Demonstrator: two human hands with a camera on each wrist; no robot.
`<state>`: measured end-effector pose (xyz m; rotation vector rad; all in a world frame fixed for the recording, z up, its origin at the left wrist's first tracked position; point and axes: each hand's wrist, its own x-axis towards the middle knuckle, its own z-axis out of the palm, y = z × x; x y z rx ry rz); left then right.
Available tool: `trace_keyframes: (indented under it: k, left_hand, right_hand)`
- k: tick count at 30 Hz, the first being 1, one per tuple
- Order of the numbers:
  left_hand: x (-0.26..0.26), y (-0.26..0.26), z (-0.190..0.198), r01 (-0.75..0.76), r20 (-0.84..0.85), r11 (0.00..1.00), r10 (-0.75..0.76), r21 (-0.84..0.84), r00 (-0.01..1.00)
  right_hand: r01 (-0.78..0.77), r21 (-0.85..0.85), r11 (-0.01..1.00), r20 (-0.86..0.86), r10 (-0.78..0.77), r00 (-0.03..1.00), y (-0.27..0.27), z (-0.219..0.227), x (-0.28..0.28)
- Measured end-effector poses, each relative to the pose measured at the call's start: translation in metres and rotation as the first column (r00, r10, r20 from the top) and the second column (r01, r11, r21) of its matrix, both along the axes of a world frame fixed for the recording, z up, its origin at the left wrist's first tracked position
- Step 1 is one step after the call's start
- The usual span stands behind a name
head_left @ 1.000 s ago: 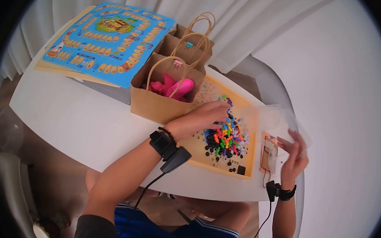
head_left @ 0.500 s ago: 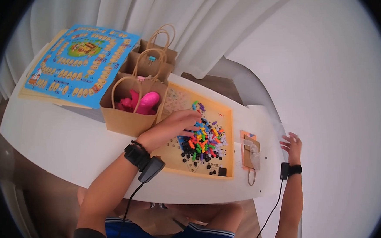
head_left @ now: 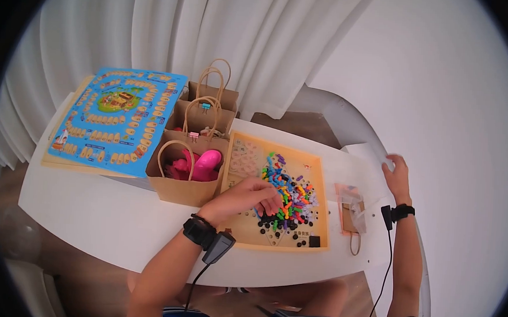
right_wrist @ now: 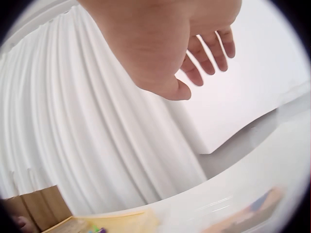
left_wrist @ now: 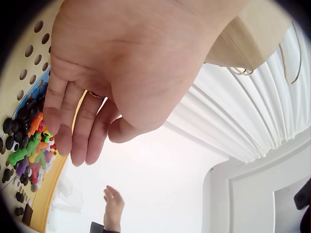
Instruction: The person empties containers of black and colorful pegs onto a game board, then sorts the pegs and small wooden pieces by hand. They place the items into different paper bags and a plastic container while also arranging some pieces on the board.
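Note:
My left hand [head_left: 248,198] hovers over the left part of a shallow yellow box [head_left: 323,221], its fingers loosely bent and its palm bare in the left wrist view. Just beyond the fingertips is a pile of small colourful game pieces [head_left: 290,191], mixed with black round pieces [head_left: 264,224]. My right hand [head_left: 398,176] is off to the right near the table's far right edge. Its fingers [right_wrist: 197,51] are spread and relaxed in the right wrist view, with nothing held.
Left of the box stand brown paper bags [head_left: 185,190], the front one with pink items [head_left: 207,162] inside. A blue game board [head_left: 117,112] lies further left. Right of the box, clear plastic [head_left: 356,214] overlaps a flat brown and orange packet [head_left: 346,222]. A white curtain [head_left: 174,31] hangs behind.
My right hand has let go of a clear plastic bag and moved away toward the far right. The left hand has drawn back slightly from the pieces. The head view has shifted.

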<state>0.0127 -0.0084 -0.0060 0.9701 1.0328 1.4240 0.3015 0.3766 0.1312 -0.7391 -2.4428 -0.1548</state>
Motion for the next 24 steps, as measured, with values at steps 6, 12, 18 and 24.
trace_keyframes:
  k: [6, 12, 18, 24]
  left_hand:
    - [0.001, -0.002, 0.001, 0.109, -0.108, 0.994, -0.108, -0.004, 0.988]
    - [0.003, -0.004, 0.004, 0.118, -0.060, 0.993, -0.118, -0.010, 0.991]
    - [0.004, -0.002, 0.004, 0.089, -0.056, 0.996, -0.088, 0.014, 0.995]
    - [0.003, 0.000, 0.002, 0.029, -0.071, 0.997, -0.024, 0.071, 0.997]
  right_hand:
    - [-0.626, -0.262, 0.735, 0.231, 0.677, 0.698, -0.151, -0.013, -0.144]
    - [-0.632, -0.404, 0.661, 0.344, 0.750, 0.565, -0.199, -0.081, -0.238]
    - [-0.543, -0.267, 0.796, 0.448, 0.602, 0.662, -0.218, -0.092, -0.256]
    - [-0.519, -0.215, 0.827, 0.448, 0.556, 0.700, -0.211, -0.112, -0.255]
